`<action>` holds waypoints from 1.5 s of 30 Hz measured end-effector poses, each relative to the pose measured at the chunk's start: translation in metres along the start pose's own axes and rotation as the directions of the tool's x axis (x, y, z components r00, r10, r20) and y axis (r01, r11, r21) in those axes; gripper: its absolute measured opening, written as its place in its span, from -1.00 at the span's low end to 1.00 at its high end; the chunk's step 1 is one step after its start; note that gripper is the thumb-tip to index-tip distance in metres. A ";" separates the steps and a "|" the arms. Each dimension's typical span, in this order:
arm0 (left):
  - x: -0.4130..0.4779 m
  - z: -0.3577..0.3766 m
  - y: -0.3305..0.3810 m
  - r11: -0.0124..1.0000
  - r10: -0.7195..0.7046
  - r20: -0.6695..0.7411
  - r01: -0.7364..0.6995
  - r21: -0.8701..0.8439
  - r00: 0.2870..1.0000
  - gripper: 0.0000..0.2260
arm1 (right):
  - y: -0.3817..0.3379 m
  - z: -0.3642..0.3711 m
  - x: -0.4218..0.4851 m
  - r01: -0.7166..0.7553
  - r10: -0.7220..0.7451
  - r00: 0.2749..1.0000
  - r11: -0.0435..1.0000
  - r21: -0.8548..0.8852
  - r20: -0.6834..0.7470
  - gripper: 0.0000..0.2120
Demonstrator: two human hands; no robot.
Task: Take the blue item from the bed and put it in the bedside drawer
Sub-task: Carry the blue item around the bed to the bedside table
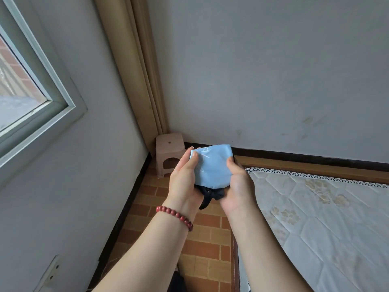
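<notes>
Holding the blue item (212,167) between them, the left hand (185,178) and right hand (237,186) clamp its two sides — thumbs pressed on top, a black strap (210,196) dangling below. The bed (315,218) lies right of the hands, a pink stool (168,152) just beyond them, brick-tiled floor (206,239) underneath.

Item (212,167) between both hands; stool (169,152) behind, bed (315,218) right.
</notes>
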State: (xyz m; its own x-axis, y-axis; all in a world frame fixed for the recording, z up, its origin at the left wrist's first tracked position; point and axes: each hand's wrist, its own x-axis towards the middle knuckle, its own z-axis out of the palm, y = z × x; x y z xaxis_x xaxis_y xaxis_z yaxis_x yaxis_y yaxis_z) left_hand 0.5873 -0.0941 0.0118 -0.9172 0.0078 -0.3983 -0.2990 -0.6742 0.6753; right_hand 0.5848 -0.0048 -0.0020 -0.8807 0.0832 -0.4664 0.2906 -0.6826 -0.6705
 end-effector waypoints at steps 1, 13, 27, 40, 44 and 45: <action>0.013 0.002 0.006 1.000 -0.003 0.013 0.003 -0.006 1.000 -0.63 | -0.001 0.008 0.013 0.002 -0.002 1.000 1.000 0.004 0.003 -0.76; 0.170 0.023 0.101 0.999 -0.008 -0.028 0.007 -0.038 1.000 -0.68 | -0.026 0.115 0.158 0.056 -0.056 0.998 0.998 0.031 -0.012 -0.74; 0.296 0.076 0.119 0.985 -0.145 0.017 0.146 -0.088 0.989 -0.74 | -0.079 0.140 0.265 0.077 -0.068 0.988 0.995 0.062 -0.138 -0.76; 0.456 0.201 0.113 0.990 -0.105 0.058 0.110 -0.083 0.993 -0.83 | -0.199 0.136 0.423 0.160 -0.145 0.977 0.983 0.094 -0.156 -0.81; 0.497 0.232 0.104 0.992 -0.098 0.087 0.104 -0.070 0.991 -0.81 | -0.229 0.127 0.466 0.210 -0.196 0.971 0.974 0.089 -0.139 -0.80; 0.505 0.239 0.102 0.992 -0.104 0.094 0.110 -0.065 0.990 -0.81 | -0.235 0.125 0.475 0.225 -0.212 0.968 0.971 0.087 -0.136 -0.78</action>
State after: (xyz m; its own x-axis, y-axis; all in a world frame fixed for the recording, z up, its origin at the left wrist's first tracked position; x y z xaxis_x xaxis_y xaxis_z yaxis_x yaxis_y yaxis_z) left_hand 0.0306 0.0178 0.0275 -0.9018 0.1471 -0.4063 -0.3806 -0.7157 0.5856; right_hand 0.0514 0.1046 0.0065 -0.8632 0.3238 -0.3874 0.0517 -0.7067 -0.7057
